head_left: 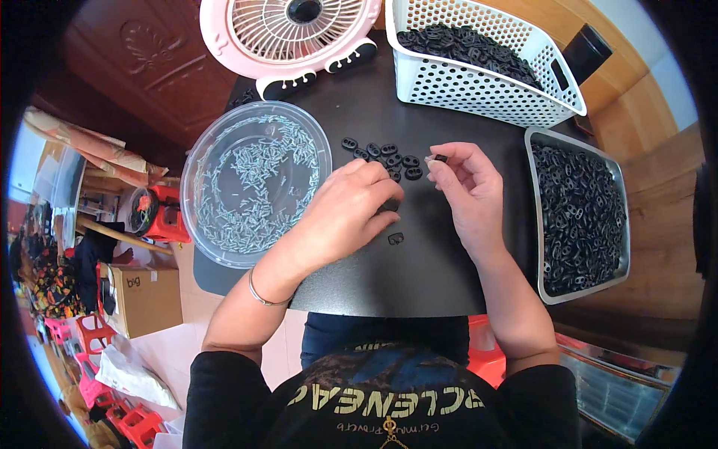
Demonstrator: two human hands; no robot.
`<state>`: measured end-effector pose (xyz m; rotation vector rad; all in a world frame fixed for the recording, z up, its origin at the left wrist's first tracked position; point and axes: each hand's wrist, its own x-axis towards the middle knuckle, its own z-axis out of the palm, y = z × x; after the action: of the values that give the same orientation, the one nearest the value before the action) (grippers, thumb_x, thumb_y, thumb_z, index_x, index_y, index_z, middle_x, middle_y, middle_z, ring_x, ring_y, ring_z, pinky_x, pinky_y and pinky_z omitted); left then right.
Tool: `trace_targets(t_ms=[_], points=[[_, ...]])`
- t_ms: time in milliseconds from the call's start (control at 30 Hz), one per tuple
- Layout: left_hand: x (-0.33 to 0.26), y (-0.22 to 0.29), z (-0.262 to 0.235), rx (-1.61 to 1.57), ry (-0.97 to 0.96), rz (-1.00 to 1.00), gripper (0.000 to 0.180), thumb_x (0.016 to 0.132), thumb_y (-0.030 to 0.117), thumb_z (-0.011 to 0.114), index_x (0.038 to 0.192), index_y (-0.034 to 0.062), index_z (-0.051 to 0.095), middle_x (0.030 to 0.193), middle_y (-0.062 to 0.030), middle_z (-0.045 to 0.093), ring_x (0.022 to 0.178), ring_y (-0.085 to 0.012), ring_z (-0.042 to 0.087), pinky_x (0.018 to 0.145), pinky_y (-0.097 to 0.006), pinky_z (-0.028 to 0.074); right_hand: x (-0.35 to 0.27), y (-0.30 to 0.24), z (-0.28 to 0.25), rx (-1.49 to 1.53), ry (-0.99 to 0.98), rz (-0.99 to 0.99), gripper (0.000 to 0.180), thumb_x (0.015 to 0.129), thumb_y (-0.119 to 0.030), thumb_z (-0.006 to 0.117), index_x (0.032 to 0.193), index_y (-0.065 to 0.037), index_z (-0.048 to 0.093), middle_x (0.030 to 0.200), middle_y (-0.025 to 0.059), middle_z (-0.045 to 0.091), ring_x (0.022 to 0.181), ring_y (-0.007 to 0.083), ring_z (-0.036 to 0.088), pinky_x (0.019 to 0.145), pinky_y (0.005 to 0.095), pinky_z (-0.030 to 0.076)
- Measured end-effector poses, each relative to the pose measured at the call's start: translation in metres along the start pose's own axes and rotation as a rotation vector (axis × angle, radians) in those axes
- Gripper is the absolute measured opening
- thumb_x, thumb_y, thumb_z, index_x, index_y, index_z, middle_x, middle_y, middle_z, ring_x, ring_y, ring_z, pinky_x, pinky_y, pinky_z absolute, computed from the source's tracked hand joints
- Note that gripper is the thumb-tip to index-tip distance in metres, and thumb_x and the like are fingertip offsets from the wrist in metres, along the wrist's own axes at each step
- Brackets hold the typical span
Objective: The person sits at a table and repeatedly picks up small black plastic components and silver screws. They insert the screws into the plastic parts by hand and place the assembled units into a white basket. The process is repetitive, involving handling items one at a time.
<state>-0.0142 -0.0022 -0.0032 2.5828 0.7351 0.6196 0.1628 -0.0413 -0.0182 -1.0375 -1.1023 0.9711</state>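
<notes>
My left hand point(345, 213) lies palm down on the black table point(419, 277), its fingertips resting on small black plastic parts point(383, 154) scattered in a loose group. My right hand point(465, 187) is raised just right of that group and pinches one small black part point(439, 159) between thumb and forefinger. A single black part point(396, 239) lies alone on the table between my two hands. Whether the left fingers grip anything beneath them is hidden.
A clear round bowl point(213, 224) of small metal pins sits at the left. A white perforated basket point(479, 82) and a metal tray point(621, 247), both filled with black parts, stand at the back and right. A pink fan point(288, 34) stands behind.
</notes>
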Motion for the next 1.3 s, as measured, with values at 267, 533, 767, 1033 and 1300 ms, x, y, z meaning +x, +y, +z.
trace_targets(t_ms=[267, 533, 767, 1033, 1300], points=[[-0.003, 0.0, 0.012, 0.025, 0.026, -0.079, 0.018, 0.063, 0.006, 0.065, 0.076, 0.0028, 0.054, 0.077, -0.0104, 0.05, 0.077, -0.0288, 0.05, 0.069, -0.037, 0.042, -0.001, 0.004, 0.002, -0.028, -0.043, 0.033, 0.012, 0.079, 0.001, 0.058, 0.091, 0.0, 0.056, 0.082, 0.0015, 0.057, 0.073, 0.0051, 0.053, 0.066, 0.0182, 0.043], [0.001, 0.003, 0.007, -0.18, 0.105, -0.091, 0.018, 0.066, 0.001, 0.065, 0.079, 0.0016, 0.053, 0.076, -0.009, 0.051, 0.068, -0.0235, 0.056, 0.06, -0.031, 0.046, -0.002, 0.001, 0.001, -0.073, -0.091, 0.053, 0.011, 0.079, 0.001, 0.058, 0.09, 0.0, 0.057, 0.082, 0.0012, 0.056, 0.076, 0.0057, 0.054, 0.068, 0.0187, 0.043], [0.001, 0.004, 0.004, -1.06, 0.203, -0.336, 0.016, 0.074, -0.005, 0.06, 0.088, -0.0005, 0.053, 0.08, -0.0041, 0.055, 0.071, -0.0112, 0.06, 0.06, -0.02, 0.049, -0.006, -0.004, 0.004, 0.077, -0.206, -0.001, 0.013, 0.078, 0.003, 0.057, 0.091, 0.001, 0.056, 0.087, 0.0045, 0.056, 0.079, 0.0087, 0.055, 0.072, 0.0211, 0.044], [0.002, -0.005, 0.008, -1.43, 0.291, -0.372, 0.015, 0.076, -0.004, 0.06, 0.089, 0.0006, 0.054, 0.077, -0.0051, 0.06, 0.071, -0.0105, 0.06, 0.063, -0.021, 0.049, -0.008, -0.002, 0.005, 0.022, -0.225, -0.067, 0.015, 0.078, 0.005, 0.057, 0.092, 0.002, 0.056, 0.088, 0.0061, 0.057, 0.083, 0.0116, 0.057, 0.075, 0.0235, 0.046], [0.002, -0.006, 0.011, -1.352, 0.31, -0.381, 0.016, 0.079, -0.001, 0.059, 0.094, 0.0015, 0.055, 0.085, -0.0042, 0.06, 0.076, -0.0105, 0.06, 0.067, -0.021, 0.048, -0.009, -0.003, 0.008, -0.004, -0.177, -0.03, 0.016, 0.078, 0.004, 0.057, 0.093, 0.002, 0.056, 0.087, 0.0055, 0.057, 0.081, 0.0105, 0.057, 0.071, 0.0216, 0.046]])
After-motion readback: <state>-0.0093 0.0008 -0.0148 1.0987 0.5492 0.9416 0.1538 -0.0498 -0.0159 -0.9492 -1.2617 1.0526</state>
